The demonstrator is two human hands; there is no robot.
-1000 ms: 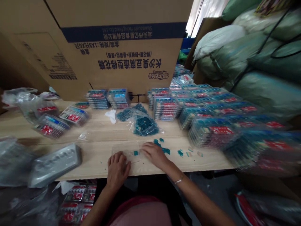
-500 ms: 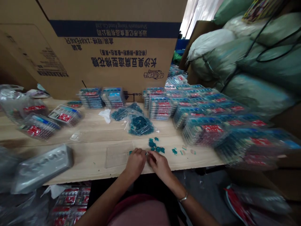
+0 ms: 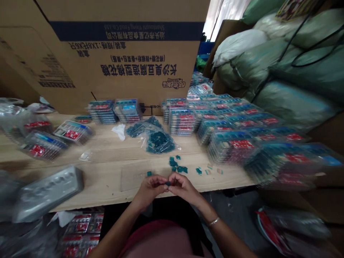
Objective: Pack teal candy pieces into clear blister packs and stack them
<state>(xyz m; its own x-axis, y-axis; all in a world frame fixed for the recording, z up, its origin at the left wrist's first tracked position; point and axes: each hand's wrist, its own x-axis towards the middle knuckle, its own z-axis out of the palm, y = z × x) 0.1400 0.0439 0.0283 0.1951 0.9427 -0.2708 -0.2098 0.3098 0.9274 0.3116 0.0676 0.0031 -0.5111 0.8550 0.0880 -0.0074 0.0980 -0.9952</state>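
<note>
My left hand (image 3: 149, 189) and my right hand (image 3: 184, 188) meet above the front edge of the wooden table (image 3: 102, 186). Between their fingertips is a small teal plastic piece (image 3: 168, 183), partly hidden by my fingers. Just beyond them lies a loose cluster of similar teal pieces (image 3: 176, 165). A flat clear plastic blister tray (image 3: 134, 179) lies beside my left hand, with a single teal piece (image 3: 149, 173) at its edge. A clear bag of teal pieces (image 3: 158, 141) lies farther back.
Stacks of blister packs with red labels (image 3: 231, 148) fill the table's right and back. A silver plastic tray (image 3: 48, 193) and loose packs (image 3: 43, 145) lie at left. A large printed cardboard sheet (image 3: 120, 61) stands behind the table, and stuffed sacks (image 3: 282, 68) rise at right.
My hands have lifted from the table and come together, now pinching a teal piece between them. The view has shifted slightly, with the table sitting a little farther left.
</note>
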